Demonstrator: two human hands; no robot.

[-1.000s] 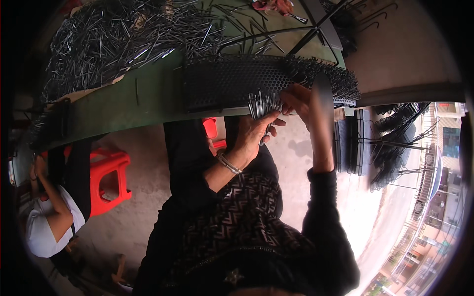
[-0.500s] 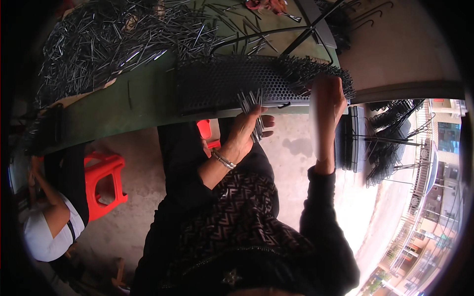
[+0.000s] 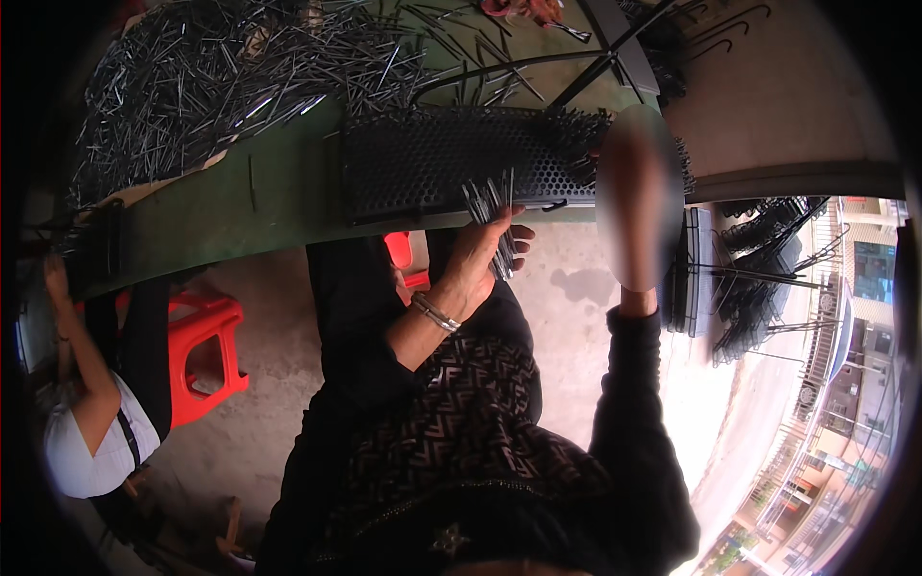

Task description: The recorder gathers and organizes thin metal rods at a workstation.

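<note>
A bundle of thin, dark metal rods (image 3: 490, 204) is gripped in my left hand (image 3: 469, 261), its fingers wrapped round the lower part and the rod ends fanning out upward. This hand is just off the near edge of a black perforated plate (image 3: 413, 168), which lies along the table edge. Many short rods (image 3: 569, 134) stand upright in the plate's holes toward its right end. Over that end is my right hand (image 3: 636, 158), smeared by blur, so its fingers and anything in them cannot be made out.
A big heap of loose rods (image 3: 221, 86) covers the far left of the green table (image 3: 279, 192). Black bars (image 3: 586, 77) cross above the plate. Racks of dark wire parts (image 3: 759, 278) stand at the right. A red stool (image 3: 206, 355) and a seated co-worker (image 3: 96, 432) are at the left.
My right hand has shifted slightly farther away over the plate's right end. The left hand stays almost where it was with its rods. The co-worker's arm has risen toward the table.
</note>
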